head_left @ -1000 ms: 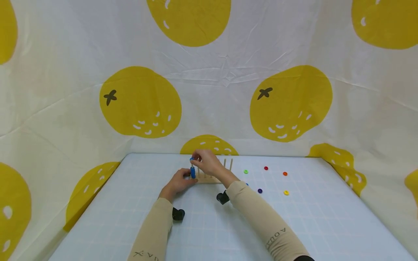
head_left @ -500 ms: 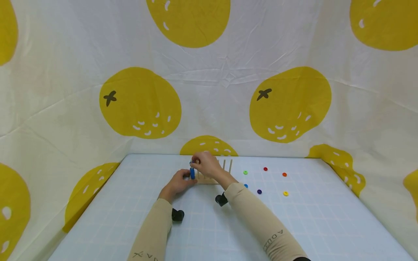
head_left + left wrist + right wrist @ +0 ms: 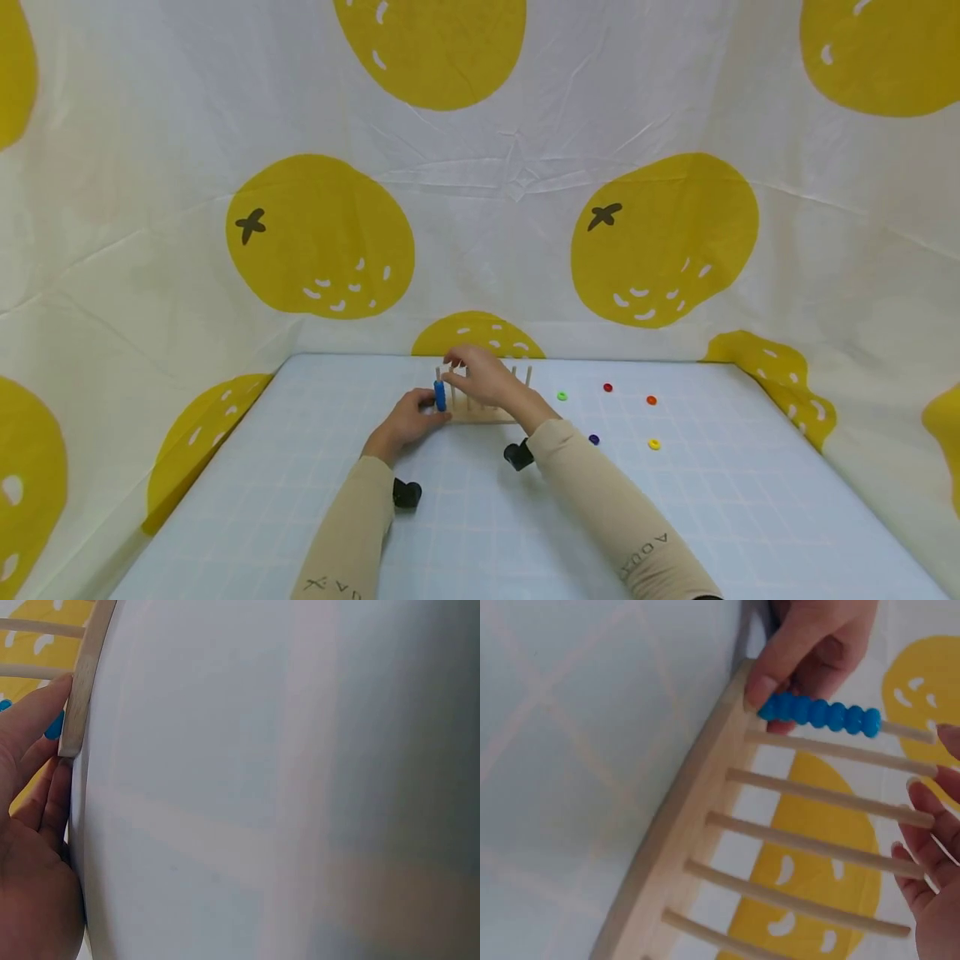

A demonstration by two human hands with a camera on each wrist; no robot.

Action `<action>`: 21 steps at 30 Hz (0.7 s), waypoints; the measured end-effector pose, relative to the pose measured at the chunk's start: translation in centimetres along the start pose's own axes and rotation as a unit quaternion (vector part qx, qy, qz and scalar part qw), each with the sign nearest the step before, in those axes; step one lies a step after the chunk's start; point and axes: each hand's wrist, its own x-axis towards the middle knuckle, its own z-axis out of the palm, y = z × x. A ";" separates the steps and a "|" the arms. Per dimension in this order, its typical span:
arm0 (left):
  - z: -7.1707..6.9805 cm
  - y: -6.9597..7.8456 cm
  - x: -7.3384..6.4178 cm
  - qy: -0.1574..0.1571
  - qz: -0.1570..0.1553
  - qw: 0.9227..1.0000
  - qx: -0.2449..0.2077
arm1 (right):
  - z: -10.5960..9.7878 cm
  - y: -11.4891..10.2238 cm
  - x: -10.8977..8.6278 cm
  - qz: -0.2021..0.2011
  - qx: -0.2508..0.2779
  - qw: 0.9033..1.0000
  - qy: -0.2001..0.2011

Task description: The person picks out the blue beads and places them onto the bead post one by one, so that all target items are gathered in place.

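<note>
A wooden peg stand [image 3: 491, 415] with several upright pegs stands toward the back of the table. Its leftmost peg carries a stack of blue rings [image 3: 817, 714], and bare wood shows above the top ring. My left hand [image 3: 407, 419] grips the left end of the base, thumb in front and fingers behind, as the left wrist view shows at the base's end [image 3: 75, 735]. Over the peg tops is my right hand [image 3: 483, 379], fingers loosely bent and apart, holding nothing. In the right wrist view its fingertips [image 3: 919, 791] lie right by the peg ends.
Right of the stand lie loose rings: light green [image 3: 562, 396], red [image 3: 608, 387], orange [image 3: 652, 401], yellow [image 3: 655, 445] and dark blue [image 3: 594, 439], the last close to my right sleeve [image 3: 600, 500]. A fruit-print cloth [image 3: 487, 250] hangs behind the table.
My right hand held a ring at the top of the leftmost peg, let it go onto the blue stack, and has drawn slightly right with its fingers parted. My left hand stays on the base.
</note>
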 end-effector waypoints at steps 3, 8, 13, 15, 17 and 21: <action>-0.1 0.3 -0.1 0.001 -0.008 1.000 0.002 | -1.1 0.1 -0.9 -0.006 0.002 1.000 0.007; 0.0 0.5 -0.2 0.004 -0.017 1.000 0.002 | -3.1 1.1 -2.9 0.005 0.011 1.000 0.010; 0.3 0.1 0.2 0.000 -0.034 0.999 -0.009 | -5.3 2.4 -5.1 0.011 0.012 1.000 0.022; 0.3 0.0 0.4 -0.002 -0.036 0.999 -0.012 | -6.0 2.9 -6.1 0.012 0.013 0.999 0.029; 0.3 0.0 0.4 -0.002 -0.034 0.999 -0.012 | -6.6 3.4 -7.0 0.013 0.011 0.999 0.032; 0.2 0.1 0.4 0.001 -0.040 0.999 -0.008 | -7.3 4.7 -8.7 0.027 0.002 0.999 0.032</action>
